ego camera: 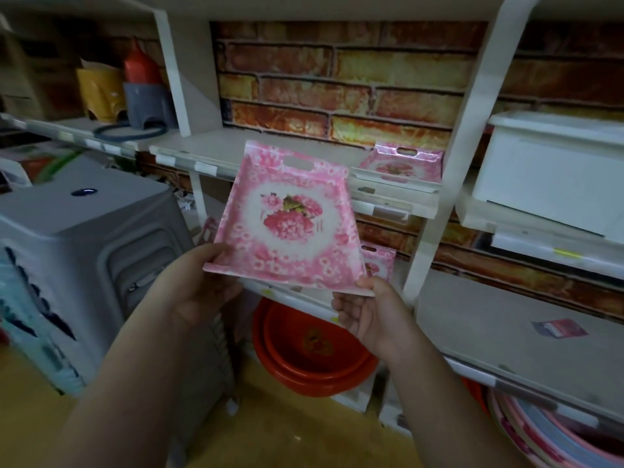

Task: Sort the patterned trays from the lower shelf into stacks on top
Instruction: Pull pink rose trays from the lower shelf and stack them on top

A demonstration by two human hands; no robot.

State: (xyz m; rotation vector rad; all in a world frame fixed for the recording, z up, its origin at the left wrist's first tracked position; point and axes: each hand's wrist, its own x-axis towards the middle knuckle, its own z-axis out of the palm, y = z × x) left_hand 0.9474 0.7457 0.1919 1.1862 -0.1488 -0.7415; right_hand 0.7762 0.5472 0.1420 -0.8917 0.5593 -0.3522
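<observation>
- Between the shelves, I hold the tray (290, 217) tilted, clear of both.
- Left hand (202, 285) pinches its near-left corner; right hand (368, 312) pinches its near-right edge.
- Level it, then slide it onto the stack (401, 167) on the upper shelf (209, 143), handles aligned.

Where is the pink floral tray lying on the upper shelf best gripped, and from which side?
Probably by the near rim of the pink floral plastic tray, coming from the front: it lies flat on the white upper shelf, its near edge at the shelf front. The far rim's cut-out handle sits against the brick-pattern back panel, harder to reach.
</observation>
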